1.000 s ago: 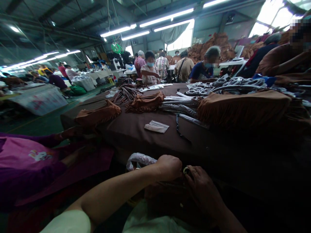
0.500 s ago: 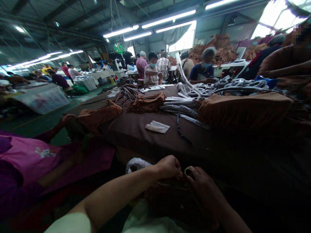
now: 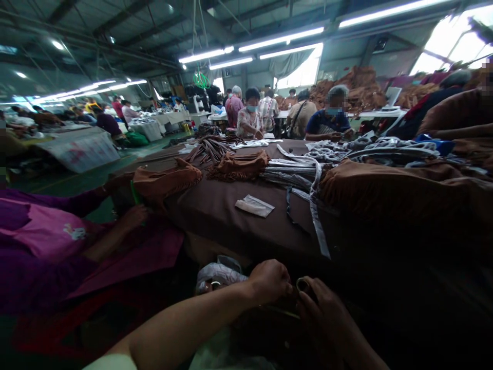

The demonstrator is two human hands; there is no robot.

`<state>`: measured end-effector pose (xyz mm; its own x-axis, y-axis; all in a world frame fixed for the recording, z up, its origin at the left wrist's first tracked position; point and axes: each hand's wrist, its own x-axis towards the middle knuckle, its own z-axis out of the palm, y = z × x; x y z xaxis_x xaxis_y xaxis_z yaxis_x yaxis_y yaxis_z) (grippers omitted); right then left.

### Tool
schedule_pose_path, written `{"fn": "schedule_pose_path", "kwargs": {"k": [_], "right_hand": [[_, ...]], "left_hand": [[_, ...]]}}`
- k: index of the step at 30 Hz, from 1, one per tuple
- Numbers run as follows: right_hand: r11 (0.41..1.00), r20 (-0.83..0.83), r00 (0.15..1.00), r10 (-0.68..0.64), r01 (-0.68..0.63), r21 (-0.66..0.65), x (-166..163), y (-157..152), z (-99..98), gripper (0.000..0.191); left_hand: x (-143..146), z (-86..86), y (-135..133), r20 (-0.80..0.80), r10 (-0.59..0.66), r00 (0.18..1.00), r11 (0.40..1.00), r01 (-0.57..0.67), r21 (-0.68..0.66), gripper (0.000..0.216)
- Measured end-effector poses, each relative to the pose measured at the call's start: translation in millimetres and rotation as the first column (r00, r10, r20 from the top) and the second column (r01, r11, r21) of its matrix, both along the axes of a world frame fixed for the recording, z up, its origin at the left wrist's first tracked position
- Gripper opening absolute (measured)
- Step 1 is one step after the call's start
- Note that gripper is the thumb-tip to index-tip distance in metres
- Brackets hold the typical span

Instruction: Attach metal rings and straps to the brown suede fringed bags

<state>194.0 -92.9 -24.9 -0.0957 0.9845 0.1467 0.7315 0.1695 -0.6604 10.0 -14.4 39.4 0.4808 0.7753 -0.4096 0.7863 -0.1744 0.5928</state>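
Note:
My left hand point(image 3: 269, 281) is closed into a fist just below the near edge of the brown-covered table point(image 3: 231, 216). Its fingers pinch dark brown material that I cannot make out clearly. My right hand point(image 3: 327, 313) sits right beside it, fingers curled around a small metal ring point(image 3: 302, 283) attached to the same dark piece. Both hands nearly touch. A crumpled clear plastic bag point(image 3: 217, 275) lies just left of my left wrist. A white sleeve edge shows at my left upper arm.
A person in a pink and purple top point(image 3: 57, 236) sits at my left, hand at the table edge. Brown fringed bags point(image 3: 165, 180), a small white packet point(image 3: 254, 205), grey straps point(image 3: 316, 205) and bundled strips lie on the table. Several workers sit at the far end.
A grey strap that was lifted at the far side half a second ago now lies draped across the table toward me. My hands stay together low at the table edge. The view tilted down slightly.

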Motion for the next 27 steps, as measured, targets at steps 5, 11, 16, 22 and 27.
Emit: {"fn": "schedule_pose_path", "kwargs": {"k": [5, 11, 16, 22, 27], "right_hand": [[1.000, 0.084, 0.996, 0.007, -0.006, -0.009, -3, 4, 2.4, 0.024], [0.997, 0.246, 0.968, 0.046, -0.059, 0.044, -15, 6, 16.2, 0.020], [0.977, 0.407, 0.912, 0.059, -0.137, 0.164, -21, 7, 17.4, 0.015], [0.973, 0.325, 0.922, 0.209, -0.228, 0.022, -19, 12, 24.7, 0.017], [0.968, 0.241, 0.938, 0.251, -0.242, -0.064, -16, 12, 24.3, 0.017]], "left_hand": [[-4, 2.5, -2, 0.001, 0.009, 1.000, 1.000, -0.009, 0.017, 0.025], [-10, -9.0, -2, -0.028, -0.003, 1.000, 0.999, 0.004, 0.040, 0.027], [-12, -0.2, -4, -0.098, -0.011, 0.995, 0.999, 0.014, 0.032, 0.031], [-14, 2.0, -7, -0.138, -0.050, 0.989, 0.999, 0.048, -0.013, 0.035], [-15, -6.1, -10, -0.080, -0.077, 0.994, 0.997, 0.075, -0.030, 0.041]]}}
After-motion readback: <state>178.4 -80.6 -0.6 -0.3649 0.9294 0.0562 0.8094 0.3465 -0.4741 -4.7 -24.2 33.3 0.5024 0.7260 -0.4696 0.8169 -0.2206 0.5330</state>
